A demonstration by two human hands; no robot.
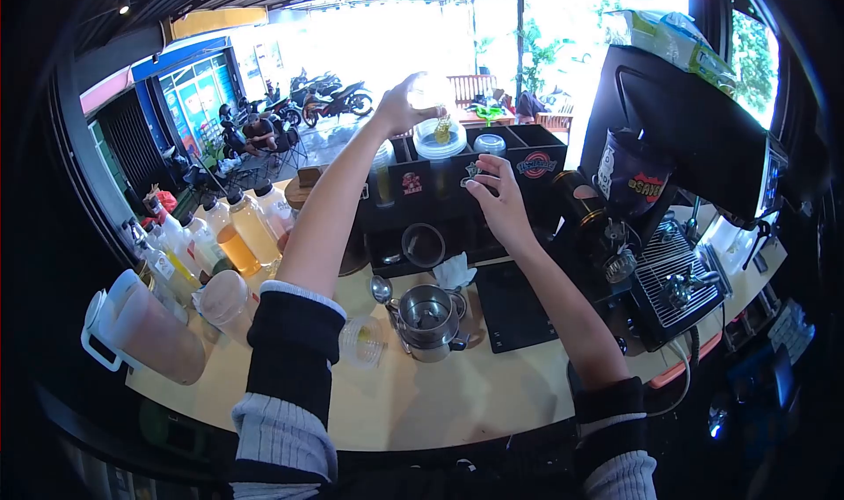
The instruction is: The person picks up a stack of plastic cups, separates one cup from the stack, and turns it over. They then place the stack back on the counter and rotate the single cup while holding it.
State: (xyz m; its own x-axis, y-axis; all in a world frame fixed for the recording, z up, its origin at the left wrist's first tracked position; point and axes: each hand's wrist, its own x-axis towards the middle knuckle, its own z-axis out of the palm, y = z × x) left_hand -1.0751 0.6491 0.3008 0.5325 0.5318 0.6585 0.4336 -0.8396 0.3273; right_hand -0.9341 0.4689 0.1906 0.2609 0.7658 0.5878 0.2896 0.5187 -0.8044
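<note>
My left hand [403,113] is raised over the black compartment box [501,173], its fingers closed around a clear plastic cup [431,94] that is washed out by the glare. Just below that cup, a stack of clear plastic cups or lids [439,140] stands in the box. My right hand [501,199] hovers in front of the box with fingers curved and apart, and nothing shows between them. A smaller clear cup stack [490,145] rises from the compartment behind it. On the counter between my forearms sits a metal pitcher [425,314], beside a clear plastic cup [361,341] on its left.
Several bottles [236,245] and a lidded plastic pitcher [149,333] crowd the left side. A black flat mat or scale [517,307] lies right of the metal pitcher. The coffee grinder [629,175] and espresso machine [673,271] fill the right. A person [259,133] sits outside near motorbikes.
</note>
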